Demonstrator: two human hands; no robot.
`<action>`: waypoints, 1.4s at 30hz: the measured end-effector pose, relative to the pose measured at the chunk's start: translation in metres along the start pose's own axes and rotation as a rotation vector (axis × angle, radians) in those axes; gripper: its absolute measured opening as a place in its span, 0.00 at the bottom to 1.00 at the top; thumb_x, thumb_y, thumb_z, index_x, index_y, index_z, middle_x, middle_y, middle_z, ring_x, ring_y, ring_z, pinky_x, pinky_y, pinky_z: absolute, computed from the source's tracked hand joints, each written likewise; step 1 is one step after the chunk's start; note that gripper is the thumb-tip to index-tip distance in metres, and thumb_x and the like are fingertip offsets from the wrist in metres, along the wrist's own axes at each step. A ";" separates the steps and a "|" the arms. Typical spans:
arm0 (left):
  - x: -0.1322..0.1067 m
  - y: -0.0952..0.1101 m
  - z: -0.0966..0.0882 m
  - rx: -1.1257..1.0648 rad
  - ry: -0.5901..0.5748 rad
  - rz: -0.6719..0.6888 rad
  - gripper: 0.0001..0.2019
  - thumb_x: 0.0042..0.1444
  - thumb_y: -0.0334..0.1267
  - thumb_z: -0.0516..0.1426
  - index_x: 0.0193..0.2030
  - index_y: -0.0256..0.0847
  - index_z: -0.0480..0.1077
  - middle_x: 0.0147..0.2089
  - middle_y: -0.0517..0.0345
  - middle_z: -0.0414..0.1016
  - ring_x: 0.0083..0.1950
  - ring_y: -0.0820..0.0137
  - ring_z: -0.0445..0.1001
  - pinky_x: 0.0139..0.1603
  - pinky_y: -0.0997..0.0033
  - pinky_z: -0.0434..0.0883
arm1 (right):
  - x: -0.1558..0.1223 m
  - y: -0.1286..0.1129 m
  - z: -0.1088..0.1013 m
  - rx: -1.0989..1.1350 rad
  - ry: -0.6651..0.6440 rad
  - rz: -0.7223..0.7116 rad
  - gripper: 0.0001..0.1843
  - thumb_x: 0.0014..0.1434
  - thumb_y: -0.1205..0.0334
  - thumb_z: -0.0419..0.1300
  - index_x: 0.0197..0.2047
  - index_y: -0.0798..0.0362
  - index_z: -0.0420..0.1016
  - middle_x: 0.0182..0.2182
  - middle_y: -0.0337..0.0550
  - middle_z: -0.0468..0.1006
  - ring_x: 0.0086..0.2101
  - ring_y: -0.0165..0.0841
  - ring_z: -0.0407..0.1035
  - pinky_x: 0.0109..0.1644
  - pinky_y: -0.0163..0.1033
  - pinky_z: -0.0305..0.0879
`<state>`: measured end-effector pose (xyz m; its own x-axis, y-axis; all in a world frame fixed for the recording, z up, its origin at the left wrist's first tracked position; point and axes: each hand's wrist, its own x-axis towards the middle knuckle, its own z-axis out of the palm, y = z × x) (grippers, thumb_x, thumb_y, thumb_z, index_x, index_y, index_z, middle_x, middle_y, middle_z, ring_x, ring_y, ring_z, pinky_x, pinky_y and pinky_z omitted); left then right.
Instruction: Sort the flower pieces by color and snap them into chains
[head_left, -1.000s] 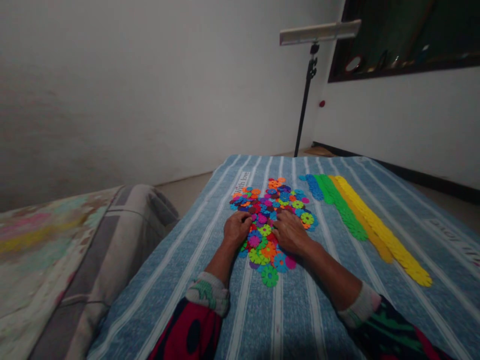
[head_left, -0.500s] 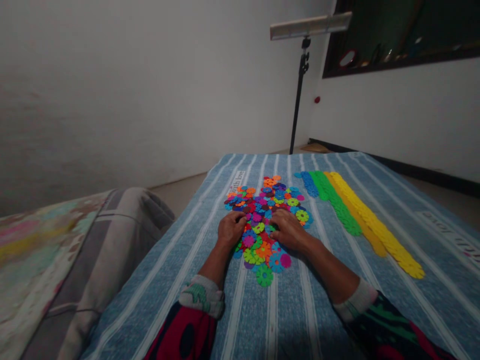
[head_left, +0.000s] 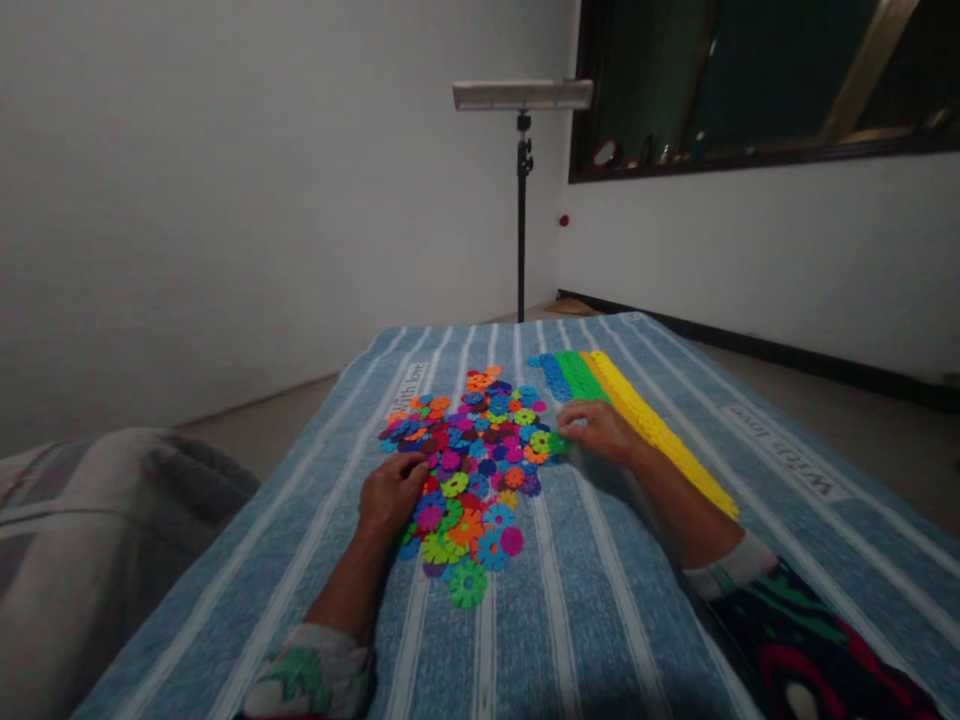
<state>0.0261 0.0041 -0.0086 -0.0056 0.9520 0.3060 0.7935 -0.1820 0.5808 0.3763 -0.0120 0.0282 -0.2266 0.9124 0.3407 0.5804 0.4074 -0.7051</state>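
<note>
A heap of small flower-shaped plastic discs (head_left: 472, 470) in many colours lies on a blue striped cloth (head_left: 600, 600). My left hand (head_left: 388, 496) rests curled on the heap's near left edge, fingers bent onto the discs. My right hand (head_left: 600, 430) is off the heap's right side, beside the sorted rows, and pinches a green disc (head_left: 557, 443). To its right run a blue row (head_left: 553, 373), a green row (head_left: 579, 374) and a long yellow row (head_left: 660, 430), partly hidden behind my right forearm.
A light bar on a black stand (head_left: 520, 200) rises behind the far end of the cloth. White walls close in the corner, with a dark window (head_left: 750, 80) at upper right. A grey and patterned cushion (head_left: 105, 520) lies to the left.
My right hand has left the middle of the heap and moved right toward the green row, carrying a green disc. The view has swung to the right. My left hand stays on the heap.
</note>
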 end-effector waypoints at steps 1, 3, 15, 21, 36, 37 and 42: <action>0.000 0.001 0.000 0.003 -0.001 -0.002 0.18 0.50 0.50 0.53 0.35 0.45 0.80 0.42 0.56 0.83 0.44 0.59 0.79 0.47 0.65 0.74 | -0.006 0.008 -0.014 -0.029 0.007 0.023 0.06 0.51 0.67 0.61 0.25 0.51 0.79 0.31 0.42 0.80 0.38 0.38 0.74 0.48 0.43 0.67; 0.000 0.002 -0.001 0.009 0.000 -0.006 0.18 0.49 0.51 0.53 0.35 0.45 0.80 0.42 0.55 0.83 0.44 0.59 0.79 0.47 0.64 0.74 | -0.020 0.024 -0.037 -0.084 0.016 0.063 0.06 0.50 0.66 0.61 0.24 0.51 0.79 0.31 0.42 0.80 0.38 0.38 0.74 0.48 0.43 0.68; 0.003 0.001 -0.005 0.026 -0.006 -0.025 0.18 0.48 0.51 0.53 0.36 0.45 0.80 0.44 0.54 0.84 0.47 0.56 0.80 0.51 0.63 0.74 | -0.053 0.059 -0.069 -0.187 -0.077 0.093 0.09 0.49 0.68 0.58 0.19 0.51 0.75 0.27 0.44 0.77 0.31 0.37 0.71 0.43 0.43 0.66; 0.004 -0.001 -0.004 0.039 0.009 -0.020 0.19 0.48 0.52 0.53 0.36 0.45 0.80 0.42 0.55 0.84 0.45 0.57 0.80 0.48 0.64 0.75 | -0.054 0.064 -0.068 -0.274 -0.071 0.069 0.09 0.50 0.66 0.58 0.22 0.51 0.78 0.29 0.45 0.78 0.33 0.37 0.72 0.45 0.42 0.67; 0.002 0.003 -0.004 0.028 0.025 0.004 0.19 0.48 0.53 0.53 0.34 0.45 0.80 0.40 0.56 0.84 0.44 0.59 0.80 0.46 0.65 0.75 | -0.054 0.046 -0.037 -0.767 -0.175 -0.086 0.14 0.63 0.60 0.57 0.32 0.53 0.82 0.39 0.52 0.76 0.46 0.41 0.66 0.50 0.44 0.57; 0.002 0.002 -0.003 0.026 0.027 0.005 0.19 0.48 0.52 0.53 0.34 0.45 0.80 0.40 0.56 0.84 0.43 0.59 0.80 0.46 0.65 0.75 | -0.055 0.044 -0.035 -0.801 -0.186 -0.081 0.15 0.64 0.60 0.57 0.31 0.53 0.82 0.39 0.52 0.76 0.46 0.41 0.66 0.50 0.44 0.57; 0.002 0.000 -0.002 0.009 0.033 -0.002 0.18 0.48 0.52 0.54 0.34 0.45 0.80 0.40 0.56 0.84 0.44 0.59 0.80 0.47 0.65 0.75 | -0.057 0.041 -0.035 -0.859 -0.193 -0.066 0.13 0.63 0.61 0.58 0.32 0.53 0.82 0.39 0.52 0.76 0.46 0.40 0.66 0.48 0.42 0.56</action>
<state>0.0249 0.0058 -0.0066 -0.0272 0.9437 0.3298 0.7987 -0.1779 0.5748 0.4403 -0.0483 0.0020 -0.3631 0.9103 0.1986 0.9314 0.3606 0.0498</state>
